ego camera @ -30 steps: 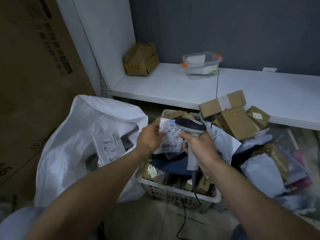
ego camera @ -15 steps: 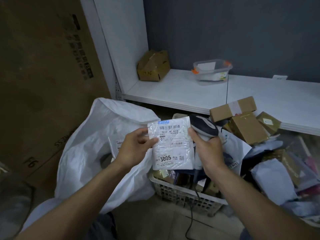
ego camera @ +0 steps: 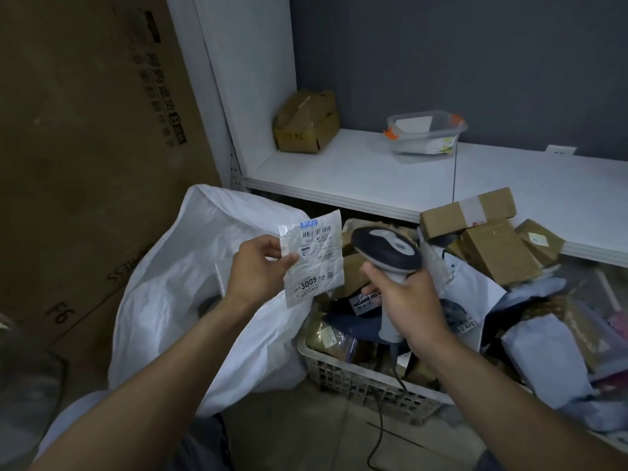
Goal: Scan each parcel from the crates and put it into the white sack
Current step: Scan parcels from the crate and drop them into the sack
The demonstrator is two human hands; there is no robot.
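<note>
Hands sit nearest the camera, both raised between sack and crate. The left hand [ego camera: 258, 268] pinches a flat white mailer parcel [ego camera: 316, 263] by its left edge, thumb on the labelled face and fingers curled behind, with the barcode label turned toward the viewer. The right hand [ego camera: 406, 304] is wrapped round the grip of a corded barcode scanner [ego camera: 387, 248]. The scanner's head sits just beside the parcel's right edge, apart from it. Whether a finger is on the trigger cannot be told. This reads as the scan step for this parcel, with the drop not yet done.

Below and behind the parcel lies the white sack [ego camera: 176, 300], its mouth open just left of the slatted plastic crate [ego camera: 353, 379], which is heaped with cardboard boxes [ego camera: 492, 249] and soft mailers. The next move likely calls for the scanner's window to face the barcode near the label's top. After that, a short swing left would release the parcel over the sack's mouth.

Farther back, a white shelf [ego camera: 356, 171] carries a crushed carton [ego camera: 307, 122] and a clear plastic tub [ego camera: 426, 136].
</note>
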